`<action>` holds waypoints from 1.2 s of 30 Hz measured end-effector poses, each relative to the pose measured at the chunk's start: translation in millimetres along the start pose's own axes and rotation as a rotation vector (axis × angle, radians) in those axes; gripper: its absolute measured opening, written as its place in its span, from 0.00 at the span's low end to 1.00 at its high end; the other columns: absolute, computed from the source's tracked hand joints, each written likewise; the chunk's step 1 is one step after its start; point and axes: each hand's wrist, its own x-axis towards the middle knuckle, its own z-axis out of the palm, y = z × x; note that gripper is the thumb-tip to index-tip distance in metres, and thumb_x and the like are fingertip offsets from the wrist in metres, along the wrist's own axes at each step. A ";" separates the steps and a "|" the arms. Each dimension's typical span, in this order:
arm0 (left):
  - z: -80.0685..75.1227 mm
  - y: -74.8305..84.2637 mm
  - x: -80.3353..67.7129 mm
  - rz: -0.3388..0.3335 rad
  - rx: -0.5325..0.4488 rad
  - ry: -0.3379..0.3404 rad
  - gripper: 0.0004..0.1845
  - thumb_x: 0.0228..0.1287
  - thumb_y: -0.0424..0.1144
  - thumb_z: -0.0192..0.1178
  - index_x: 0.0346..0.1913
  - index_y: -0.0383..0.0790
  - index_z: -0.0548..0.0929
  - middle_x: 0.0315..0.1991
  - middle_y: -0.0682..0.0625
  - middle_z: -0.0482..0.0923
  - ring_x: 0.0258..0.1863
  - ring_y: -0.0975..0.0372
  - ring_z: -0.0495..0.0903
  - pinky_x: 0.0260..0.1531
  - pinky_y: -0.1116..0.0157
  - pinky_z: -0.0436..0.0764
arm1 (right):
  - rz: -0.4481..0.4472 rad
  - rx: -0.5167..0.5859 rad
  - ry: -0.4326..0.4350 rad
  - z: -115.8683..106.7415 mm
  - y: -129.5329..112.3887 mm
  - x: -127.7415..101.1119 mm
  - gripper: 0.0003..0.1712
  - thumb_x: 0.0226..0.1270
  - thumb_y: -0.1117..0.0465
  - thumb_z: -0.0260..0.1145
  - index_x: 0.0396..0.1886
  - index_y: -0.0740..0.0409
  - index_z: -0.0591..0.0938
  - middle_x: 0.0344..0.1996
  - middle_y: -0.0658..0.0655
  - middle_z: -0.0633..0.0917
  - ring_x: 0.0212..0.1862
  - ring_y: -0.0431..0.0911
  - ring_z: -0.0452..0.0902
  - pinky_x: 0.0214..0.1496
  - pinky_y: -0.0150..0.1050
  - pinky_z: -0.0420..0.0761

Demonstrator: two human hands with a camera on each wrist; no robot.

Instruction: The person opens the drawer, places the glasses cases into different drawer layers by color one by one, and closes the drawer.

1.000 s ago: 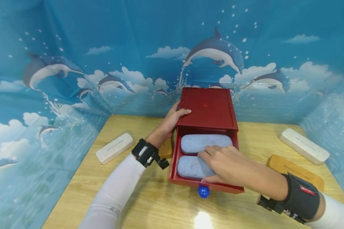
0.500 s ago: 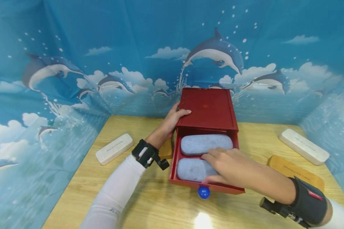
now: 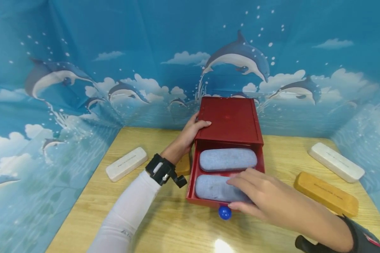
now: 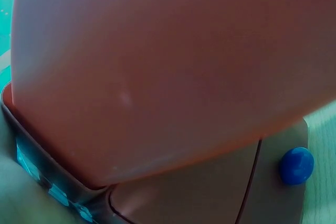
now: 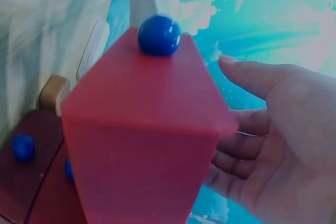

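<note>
Head view: our left hand (image 3: 190,135) grips the red box (image 3: 231,121), our right hand (image 3: 259,195) w/ relaxed fingers rests on the front grey case (image 3: 213,188) in the open drawer (image 3: 192,175); next we judge it must clear out before any push on the blue knob (image 3: 225,212).

Red box (image 3: 230,121) with red drawer (image 3: 192,175), blue round knob (image 3: 224,212), two speckled grey-blue cases (image 3: 227,159), white cases (image 3: 126,163), tan case (image 3: 325,193), light wood table (image 3: 92,207), blue dolphin-and-cloud backdrop (image 3: 114,52), white sleeve (image 3: 126,214), black wrist strap (image 3: 159,169)

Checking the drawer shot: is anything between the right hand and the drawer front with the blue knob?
Nothing visible. The right hand lies at the front edge of the open red drawer, over the nearer blue case, thumb beside the blue knob.
</note>
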 end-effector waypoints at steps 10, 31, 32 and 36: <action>1.5 -0.7 -0.3 0.001 -0.019 -0.004 0.47 0.70 0.47 0.61 0.85 0.57 0.48 0.73 0.43 0.69 0.67 0.49 0.77 0.71 0.49 0.73 | -0.013 0.196 0.002 -0.3 -14.0 -14.6 0.15 0.72 0.48 0.70 0.53 0.47 0.83 0.44 0.39 0.82 0.43 0.30 0.78 0.44 0.20 0.77; 1.2 -1.4 -0.6 0.008 -0.022 -0.006 0.46 0.71 0.47 0.61 0.85 0.55 0.48 0.74 0.43 0.68 0.69 0.49 0.75 0.72 0.48 0.72 | -0.110 0.167 0.112 34.1 -35.5 -32.8 0.12 0.76 0.49 0.65 0.45 0.52 0.86 0.35 0.43 0.88 0.35 0.31 0.84 0.36 0.22 0.82; 1.2 -1.6 -0.4 0.011 -0.022 -0.005 0.46 0.71 0.47 0.61 0.85 0.55 0.48 0.74 0.44 0.68 0.69 0.49 0.75 0.72 0.48 0.71 | -0.100 0.167 0.111 38.0 -35.7 -34.3 0.12 0.76 0.49 0.66 0.44 0.52 0.86 0.34 0.43 0.87 0.34 0.31 0.83 0.34 0.21 0.81; 1.5 -1.5 -0.1 0.020 -0.022 -0.004 0.46 0.70 0.47 0.61 0.85 0.55 0.48 0.74 0.44 0.68 0.70 0.50 0.74 0.73 0.48 0.70 | -0.040 0.162 0.086 52.7 -37.8 -39.4 0.10 0.75 0.50 0.67 0.40 0.50 0.85 0.30 0.40 0.84 0.31 0.28 0.79 0.30 0.19 0.75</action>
